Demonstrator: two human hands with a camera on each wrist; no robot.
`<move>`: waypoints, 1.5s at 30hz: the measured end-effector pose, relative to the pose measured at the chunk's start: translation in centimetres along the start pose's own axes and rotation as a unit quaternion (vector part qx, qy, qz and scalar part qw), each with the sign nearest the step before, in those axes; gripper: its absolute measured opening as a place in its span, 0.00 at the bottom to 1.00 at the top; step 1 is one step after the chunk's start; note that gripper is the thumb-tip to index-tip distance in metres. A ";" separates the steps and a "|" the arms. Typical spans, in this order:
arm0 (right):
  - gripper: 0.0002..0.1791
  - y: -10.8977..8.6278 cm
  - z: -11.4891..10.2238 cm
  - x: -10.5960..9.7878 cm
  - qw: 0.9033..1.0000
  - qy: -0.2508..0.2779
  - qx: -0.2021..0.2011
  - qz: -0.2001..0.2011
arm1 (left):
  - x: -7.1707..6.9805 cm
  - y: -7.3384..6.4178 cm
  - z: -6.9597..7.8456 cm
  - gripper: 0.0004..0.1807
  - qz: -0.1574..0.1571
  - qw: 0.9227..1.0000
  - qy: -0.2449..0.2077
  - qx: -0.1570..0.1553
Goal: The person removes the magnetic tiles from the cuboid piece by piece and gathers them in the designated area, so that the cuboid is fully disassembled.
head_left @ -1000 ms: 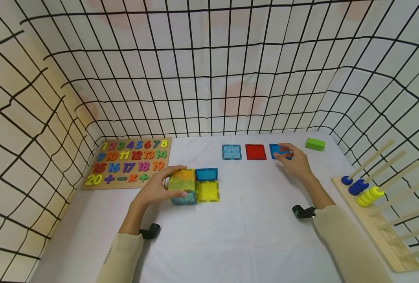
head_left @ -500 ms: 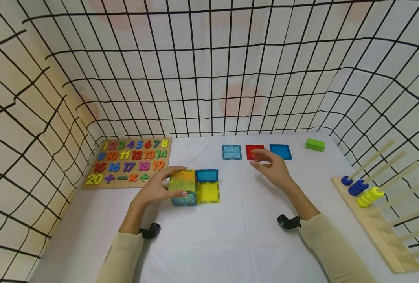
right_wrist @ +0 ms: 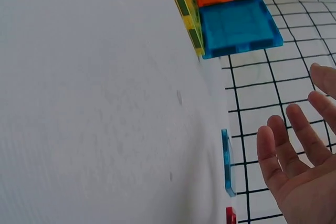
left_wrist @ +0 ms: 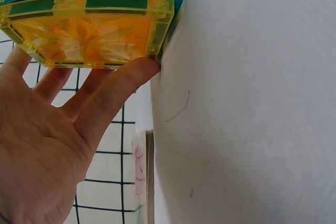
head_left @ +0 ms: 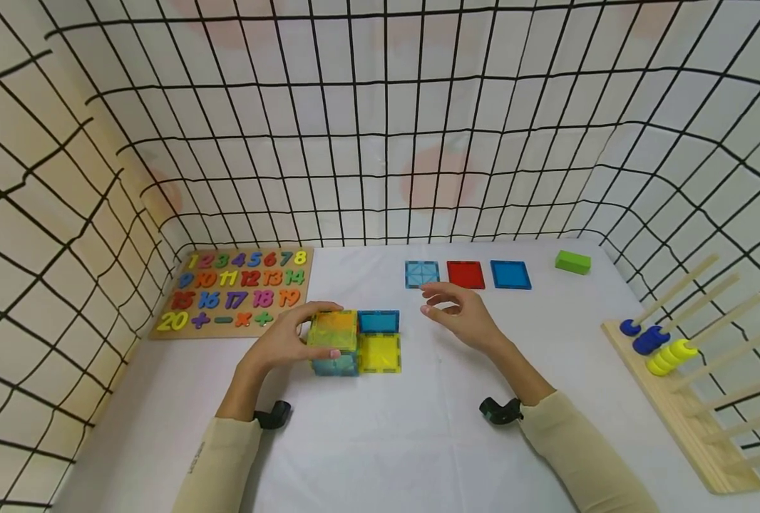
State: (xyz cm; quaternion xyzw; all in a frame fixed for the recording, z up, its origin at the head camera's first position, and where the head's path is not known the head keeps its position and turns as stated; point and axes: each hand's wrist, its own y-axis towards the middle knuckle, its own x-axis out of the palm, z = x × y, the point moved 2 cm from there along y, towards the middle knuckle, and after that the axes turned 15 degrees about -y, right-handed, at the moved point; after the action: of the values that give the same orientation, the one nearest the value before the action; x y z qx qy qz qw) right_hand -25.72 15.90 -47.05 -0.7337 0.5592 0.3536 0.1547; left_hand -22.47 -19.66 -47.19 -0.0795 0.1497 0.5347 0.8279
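Note:
My left hand [head_left: 285, 340] holds a cube of translucent magnetic tiles [head_left: 334, 331], thumb on the near side and fingers on the far side. In the left wrist view, the cube's yellow-framed tile [left_wrist: 86, 35] with an orange middle faces the palm. On the cube's right, a yellow tile [head_left: 380, 353] lies on the table and a blue tile [head_left: 378, 322] stands at its back edge. My right hand [head_left: 466, 320] hovers right of these with nothing in it, its fingers relaxed in the right wrist view. Just beyond lie a light blue tile [head_left: 421, 273] and a red tile [head_left: 465, 275].
Another blue tile [head_left: 511, 275] ends the back row, with a green block [head_left: 572, 262] farther right. A wooden number board [head_left: 232, 293] lies at the back left. A bead rack [head_left: 681, 406] stands along the right edge. Black wire mesh [head_left: 385, 135] encloses the back and sides.
My right hand has moved left from the blue tile at the right end of the row, past the red one, carrying nothing. My left hand keeps its hold on the cube.

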 end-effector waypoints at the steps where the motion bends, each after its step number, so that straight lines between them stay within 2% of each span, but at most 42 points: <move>1: 0.24 0.0 -0.1 0.2 1.000 0.001 -0.003 -0.005 | 0.0 0.0 0.0 0.38 -0.001 1.000 -0.001 0.000; 10: 0.24 0.1 -0.8 1.8 0.999 0.016 -0.029 -0.029 | 0.0 0.1 0.1 0.38 -0.003 1.000 -0.005 0.003; 21: 0.22 0.1 -1.3 3.6 0.997 0.044 -0.050 -0.035 | 0.0 0.1 0.0 0.39 -0.004 1.000 -0.004 0.007; 33: 0.16 0.4 -1.6 4.6 0.994 0.065 -0.074 -0.039 | -0.1 0.1 -0.2 0.38 -0.003 1.000 -0.013 0.001; 39: 0.16 0.4 -1.8 4.8 0.994 0.074 -0.071 -0.042 | -0.1 0.1 -0.3 0.38 -0.003 1.000 -0.013 0.001; 45: 0.16 0.5 -1.9 5.0 0.996 0.051 -0.059 -0.052 | -0.1 0.1 -0.3 0.39 -0.003 1.000 -0.013 0.000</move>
State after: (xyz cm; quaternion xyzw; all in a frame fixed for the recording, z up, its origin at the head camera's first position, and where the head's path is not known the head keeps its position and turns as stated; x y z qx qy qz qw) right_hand -24.89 11.01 -49.06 -0.7866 0.5061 0.3393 0.1004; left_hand -22.65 -19.79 -47.47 -0.0730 0.1387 0.5328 0.8316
